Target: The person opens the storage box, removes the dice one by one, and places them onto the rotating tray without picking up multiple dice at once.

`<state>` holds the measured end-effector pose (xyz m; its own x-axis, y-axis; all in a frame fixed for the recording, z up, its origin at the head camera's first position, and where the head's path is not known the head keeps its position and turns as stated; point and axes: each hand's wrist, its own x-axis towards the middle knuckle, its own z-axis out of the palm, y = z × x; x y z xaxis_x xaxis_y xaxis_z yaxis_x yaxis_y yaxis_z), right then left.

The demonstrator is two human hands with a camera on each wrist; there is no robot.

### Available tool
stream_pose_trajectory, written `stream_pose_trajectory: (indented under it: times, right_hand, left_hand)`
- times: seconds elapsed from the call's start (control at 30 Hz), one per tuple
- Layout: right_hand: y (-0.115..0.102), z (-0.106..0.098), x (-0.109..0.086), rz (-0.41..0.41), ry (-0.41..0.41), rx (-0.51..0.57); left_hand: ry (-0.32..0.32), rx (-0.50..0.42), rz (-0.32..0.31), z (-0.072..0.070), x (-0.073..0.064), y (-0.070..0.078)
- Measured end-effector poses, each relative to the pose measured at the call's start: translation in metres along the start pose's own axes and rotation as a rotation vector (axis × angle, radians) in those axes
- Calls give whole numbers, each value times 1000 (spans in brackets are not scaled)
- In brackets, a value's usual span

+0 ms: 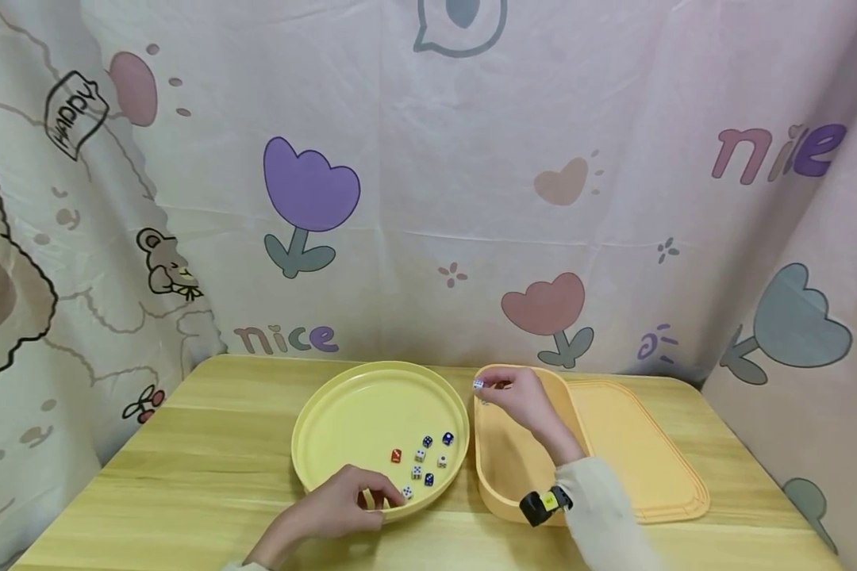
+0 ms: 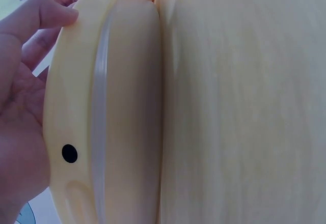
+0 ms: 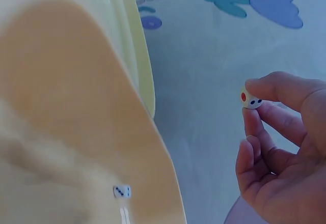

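Observation:
My right hand (image 1: 521, 396) pinches a white die (image 3: 250, 99) between thumb and fingertips, over the far left corner of an orange box (image 1: 493, 484). Inside that box lies another white die (image 3: 122, 191). At the near side of a round yellow tray (image 1: 343, 381), my left hand (image 1: 346, 501) grips the rim, thumb outside and fingers inside. Close to its fingertips is a white die (image 1: 407, 492); whether they touch cannot be told. Several more dice lie in the tray's near right part, among them a red die (image 1: 396, 456) and a blue die (image 1: 447, 438).
An orange lid (image 1: 636, 444) lies flat at the right of the box, partly hidden by it. Tray and box stand side by side on the wooden table (image 1: 186, 444). A printed curtain (image 1: 414, 198) hangs behind the table and at its sides.

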<state>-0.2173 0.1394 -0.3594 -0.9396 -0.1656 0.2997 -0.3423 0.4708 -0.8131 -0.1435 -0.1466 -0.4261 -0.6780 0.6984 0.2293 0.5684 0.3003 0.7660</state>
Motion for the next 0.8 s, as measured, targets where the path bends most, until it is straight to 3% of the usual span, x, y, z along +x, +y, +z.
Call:
stream_pose_trajectory:
  times: [0.3,0.53,0.8]
  right_hand:
    - [-5,22,-21,-25,21,-43]
    - [-1,38,-30,-61,-16,-49]
    - [-3,55,-33,-73,-68,-67]
  left_hand:
    - [6,12,-5,4,1,-3]
    - [2,-5,22,5,3,-1]
    - [6,-9,8,1,2,0]
